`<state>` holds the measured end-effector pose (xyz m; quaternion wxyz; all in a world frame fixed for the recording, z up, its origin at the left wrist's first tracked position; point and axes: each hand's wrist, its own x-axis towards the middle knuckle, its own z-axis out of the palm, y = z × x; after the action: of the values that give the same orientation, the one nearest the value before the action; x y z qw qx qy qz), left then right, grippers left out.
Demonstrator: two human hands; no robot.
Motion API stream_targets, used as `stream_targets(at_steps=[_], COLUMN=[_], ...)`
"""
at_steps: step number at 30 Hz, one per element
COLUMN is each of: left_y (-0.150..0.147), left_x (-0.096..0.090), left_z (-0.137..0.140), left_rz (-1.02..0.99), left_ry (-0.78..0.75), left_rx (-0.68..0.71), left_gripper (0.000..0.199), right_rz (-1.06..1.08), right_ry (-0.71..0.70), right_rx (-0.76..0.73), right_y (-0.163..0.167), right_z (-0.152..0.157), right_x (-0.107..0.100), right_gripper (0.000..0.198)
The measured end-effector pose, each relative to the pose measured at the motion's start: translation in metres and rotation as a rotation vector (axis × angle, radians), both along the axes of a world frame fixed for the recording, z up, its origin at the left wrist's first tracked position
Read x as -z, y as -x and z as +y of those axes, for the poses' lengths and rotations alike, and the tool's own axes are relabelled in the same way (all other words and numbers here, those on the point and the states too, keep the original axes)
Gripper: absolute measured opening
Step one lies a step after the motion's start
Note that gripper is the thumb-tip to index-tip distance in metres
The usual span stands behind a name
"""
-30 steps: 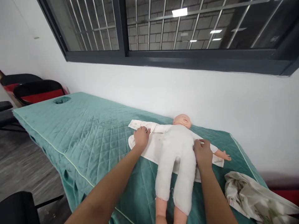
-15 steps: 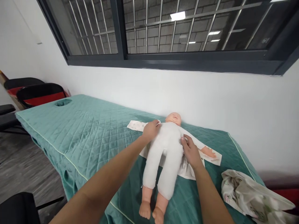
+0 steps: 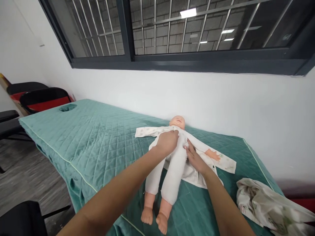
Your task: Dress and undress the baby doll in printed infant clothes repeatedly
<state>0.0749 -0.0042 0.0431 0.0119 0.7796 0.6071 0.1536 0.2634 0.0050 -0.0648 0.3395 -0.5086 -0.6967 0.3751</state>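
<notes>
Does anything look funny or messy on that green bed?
The baby doll's pinkish plastic hand lies on top of the white patterned fabric sleeve, instead of poking out. The crumpled off-white cloth at the right looks messily bunched up.

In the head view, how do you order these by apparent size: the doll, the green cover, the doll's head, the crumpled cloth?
1. Green cover
2. Doll and crumpled cloth: unsure; the picture's edge cuts the cloth
3. Doll's head
</notes>
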Motion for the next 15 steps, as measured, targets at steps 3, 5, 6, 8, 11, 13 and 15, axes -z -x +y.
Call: stream_targets(at_steps=[3, 5, 6, 8, 11, 13, 15], left_y=[0.000, 0.002, 0.004, 0.010, 0.022, 0.033, 0.048], left_x=[-0.001, 0.002, 0.005, 0.014, 0.034, 0.048, 0.061], left_z=[-0.031, -0.056, -0.068, -0.092, -0.115, -0.121, -0.121], left_rz=[0.030, -0.002, -0.051, -0.207, -0.461, -0.550, -0.561], left_ry=[0.031, 0.038, 0.029, 0.038, -0.028, -0.168, -0.308], left_rx=[0.017, 0.087, 0.121, 0.130, 0.054, 0.005, -0.038], left_gripper=[0.028, 0.026, 0.025, 0.024, 0.022, 0.024, 0.032], right_rz=[0.009, 0.017, 0.016, -0.001, -0.034, -0.044, -0.048], right_ry=[-0.010, -0.033, -0.047, -0.084, -0.122, -0.119, -0.103], right_rx=[-0.025, -0.018, -0.006, 0.027, 0.066, 0.081, 0.086], right_y=[0.000, 0.000, 0.000, 0.000, -0.001, -0.001, -0.001], right_z=[-0.001, -0.003, -0.004, -0.006, -0.007, -0.007, -0.008], right_x=[0.000, 0.000, 0.000, 0.001, 0.002, 0.002, 0.001], right_gripper=[0.087, 0.084, 0.082, 0.079, 0.075, 0.075, 0.076])
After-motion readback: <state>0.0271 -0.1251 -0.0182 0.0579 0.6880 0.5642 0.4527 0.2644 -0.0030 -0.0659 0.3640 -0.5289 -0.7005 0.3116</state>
